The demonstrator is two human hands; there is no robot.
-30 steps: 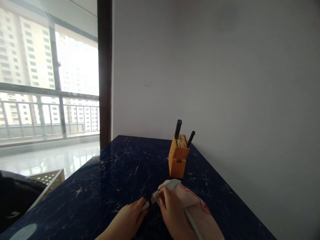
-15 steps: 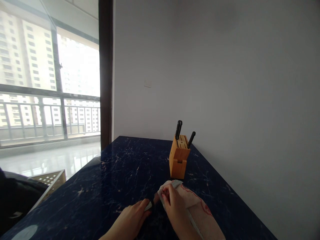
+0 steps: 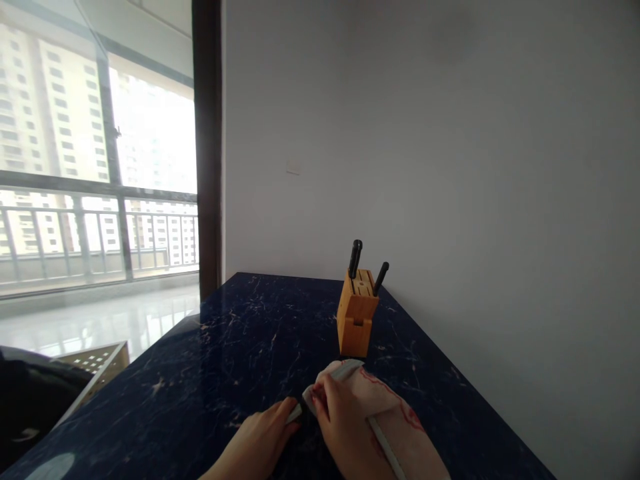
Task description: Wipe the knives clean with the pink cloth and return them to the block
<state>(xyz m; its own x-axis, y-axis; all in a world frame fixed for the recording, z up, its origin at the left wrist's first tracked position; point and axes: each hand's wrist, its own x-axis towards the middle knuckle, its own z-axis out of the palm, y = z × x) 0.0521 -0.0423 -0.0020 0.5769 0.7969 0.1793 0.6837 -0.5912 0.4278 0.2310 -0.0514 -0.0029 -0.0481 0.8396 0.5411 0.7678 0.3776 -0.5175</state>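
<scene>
My left hand [image 3: 261, 437] is closed around what looks like a knife by its handle [image 3: 295, 413], of which a pale grey-green end shows. The blade is hidden at the cloth. Just to its right, my right hand [image 3: 343, 427] pinches a pale cloth [image 3: 400, 413] with red line patterns and a grey border. The folded cloth edge sits close to the handle's end, and the rest drapes along the right forearm. Beyond the cloth stands a wooden knife block [image 3: 356, 320] with two black-handled knives, a taller one [image 3: 355, 259] and a smaller one [image 3: 381, 279], in its slots.
A dark blue marble-patterned table [image 3: 250, 333] runs away from me to a grey wall [image 3: 425, 167]. At the lower left are a dark item [image 3: 35, 393] and a perforated light panel [image 3: 103, 363]. A large window [image 3: 150, 133] is farther left.
My right hand and the cloth have slid left toward my left hand, covering the stretch of blade that showed between them. The left hand stays almost in place.
</scene>
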